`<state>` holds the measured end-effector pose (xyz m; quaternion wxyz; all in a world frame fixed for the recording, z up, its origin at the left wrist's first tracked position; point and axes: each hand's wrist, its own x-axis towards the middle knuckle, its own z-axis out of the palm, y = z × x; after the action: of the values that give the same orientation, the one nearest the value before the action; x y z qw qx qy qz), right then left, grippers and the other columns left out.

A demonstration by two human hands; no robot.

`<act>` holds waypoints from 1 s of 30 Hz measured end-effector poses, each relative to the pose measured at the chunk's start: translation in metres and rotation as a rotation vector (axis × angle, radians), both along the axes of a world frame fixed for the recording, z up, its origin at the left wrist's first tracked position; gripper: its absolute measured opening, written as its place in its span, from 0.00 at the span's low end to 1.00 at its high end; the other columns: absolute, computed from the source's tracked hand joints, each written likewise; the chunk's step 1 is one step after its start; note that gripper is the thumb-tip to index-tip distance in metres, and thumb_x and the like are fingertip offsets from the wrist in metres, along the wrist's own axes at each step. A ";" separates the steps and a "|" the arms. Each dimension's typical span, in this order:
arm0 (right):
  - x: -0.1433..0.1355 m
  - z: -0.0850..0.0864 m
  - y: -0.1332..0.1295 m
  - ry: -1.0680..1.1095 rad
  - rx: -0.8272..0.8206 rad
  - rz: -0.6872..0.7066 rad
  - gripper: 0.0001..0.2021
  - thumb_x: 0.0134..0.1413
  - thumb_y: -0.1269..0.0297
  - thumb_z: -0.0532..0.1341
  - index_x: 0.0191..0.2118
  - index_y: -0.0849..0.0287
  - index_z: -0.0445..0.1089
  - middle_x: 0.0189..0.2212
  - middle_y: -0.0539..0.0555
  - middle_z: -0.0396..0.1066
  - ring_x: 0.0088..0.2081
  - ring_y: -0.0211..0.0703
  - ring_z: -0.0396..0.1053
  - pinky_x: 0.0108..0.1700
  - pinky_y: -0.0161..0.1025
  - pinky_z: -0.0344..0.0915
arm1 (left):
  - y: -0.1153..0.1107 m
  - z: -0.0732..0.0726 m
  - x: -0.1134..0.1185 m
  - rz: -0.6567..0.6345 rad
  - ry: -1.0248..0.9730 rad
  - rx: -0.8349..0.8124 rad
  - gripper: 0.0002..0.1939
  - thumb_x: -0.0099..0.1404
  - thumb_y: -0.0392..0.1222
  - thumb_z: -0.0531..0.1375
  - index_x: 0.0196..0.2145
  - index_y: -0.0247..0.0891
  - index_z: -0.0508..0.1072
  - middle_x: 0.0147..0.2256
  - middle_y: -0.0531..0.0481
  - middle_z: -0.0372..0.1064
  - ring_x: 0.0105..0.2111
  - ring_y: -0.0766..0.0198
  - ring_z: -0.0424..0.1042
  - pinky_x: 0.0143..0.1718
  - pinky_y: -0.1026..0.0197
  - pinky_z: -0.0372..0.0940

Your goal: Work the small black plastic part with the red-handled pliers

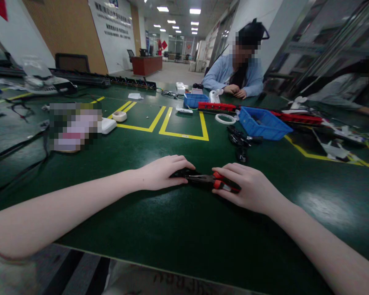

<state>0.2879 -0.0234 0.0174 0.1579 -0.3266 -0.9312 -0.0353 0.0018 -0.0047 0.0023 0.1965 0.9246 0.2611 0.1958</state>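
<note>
My right hand (249, 186) is closed around the red and black handles of a pair of pliers (223, 183), just above the green tabletop (172, 221). The pliers' long, narrow jaws point left, toward my left hand (169, 173). Between the thumb and fingers of that hand is a small black object (178, 173), mostly hidden, so its kind does not show. The tips of the jaws meet or overlap the black object; whether they grip it, I cannot tell.
Beyond my right hand lie bundled black cables (238, 137), a blue bin (263, 123) and a white ring (225, 119). Yellow tape (184, 135) marks the table. A white box (108, 125) stands at left. Across the table sits a person (215, 78) in light blue sleeves.
</note>
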 end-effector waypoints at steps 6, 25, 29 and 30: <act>-0.004 -0.001 -0.003 0.008 -0.051 -0.022 0.20 0.56 0.56 0.63 0.51 0.63 0.71 0.41 0.61 0.75 0.39 0.49 0.74 0.39 0.44 0.73 | 0.001 -0.001 -0.001 -0.001 0.011 -0.013 0.19 0.68 0.39 0.60 0.56 0.39 0.65 0.50 0.43 0.69 0.49 0.55 0.69 0.51 0.52 0.65; -0.002 0.006 -0.003 -0.038 -0.048 -0.034 0.21 0.55 0.56 0.65 0.51 0.64 0.71 0.39 0.59 0.75 0.37 0.48 0.73 0.36 0.43 0.72 | 0.000 -0.002 -0.001 0.007 0.013 -0.003 0.19 0.68 0.38 0.60 0.56 0.41 0.65 0.50 0.45 0.68 0.50 0.56 0.69 0.51 0.52 0.65; -0.002 0.004 -0.003 -0.047 -0.069 -0.040 0.21 0.55 0.56 0.65 0.51 0.63 0.71 0.40 0.59 0.75 0.38 0.48 0.73 0.37 0.43 0.72 | 0.000 -0.002 0.000 0.006 0.012 0.001 0.19 0.69 0.38 0.60 0.56 0.41 0.65 0.50 0.45 0.68 0.49 0.56 0.69 0.51 0.52 0.65; -0.002 0.004 -0.003 -0.048 -0.070 -0.041 0.21 0.55 0.56 0.64 0.51 0.63 0.71 0.40 0.59 0.75 0.38 0.48 0.73 0.38 0.43 0.72 | 0.000 -0.001 0.000 0.006 0.012 0.001 0.19 0.69 0.38 0.60 0.56 0.41 0.65 0.50 0.45 0.68 0.49 0.56 0.69 0.51 0.52 0.65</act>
<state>0.2860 -0.0264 0.0215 0.1233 -0.3500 -0.9285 -0.0138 0.0022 -0.0047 0.0010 0.1939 0.9251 0.2648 0.1909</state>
